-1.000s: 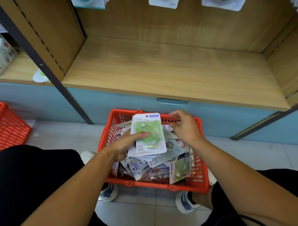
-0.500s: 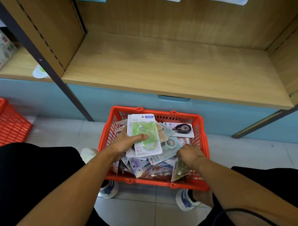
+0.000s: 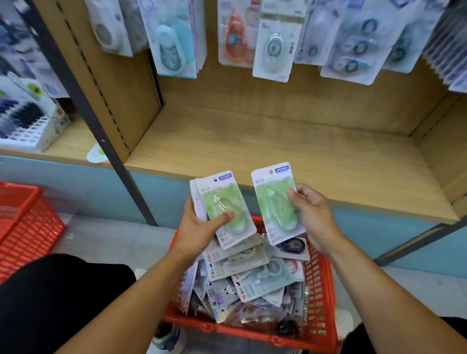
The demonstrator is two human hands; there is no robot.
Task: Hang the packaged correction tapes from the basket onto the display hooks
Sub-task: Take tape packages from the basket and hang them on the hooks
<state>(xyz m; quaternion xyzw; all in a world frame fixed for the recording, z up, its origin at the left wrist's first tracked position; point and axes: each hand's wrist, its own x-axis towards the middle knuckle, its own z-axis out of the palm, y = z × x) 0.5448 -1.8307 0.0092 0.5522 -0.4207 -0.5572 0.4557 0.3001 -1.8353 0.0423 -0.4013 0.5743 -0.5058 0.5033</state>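
Green tape packs are gripped above the basket (image 3: 326, 301), a small stack (image 3: 220, 205) under the left hand (image 3: 200, 229) thumb, one pack (image 3: 276, 202) pinched in the right hand (image 3: 313, 215), none yet hung, and many remain below the fingers.

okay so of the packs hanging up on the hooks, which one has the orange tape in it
The orange-dispenser pack, hanging just left of the white card marked 8m. Its neighbours hold white, teal or pale blue dispensers.

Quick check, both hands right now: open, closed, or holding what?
Left hand: holds a stack of green packs, thumb on top.
Right hand: holds one green pack.
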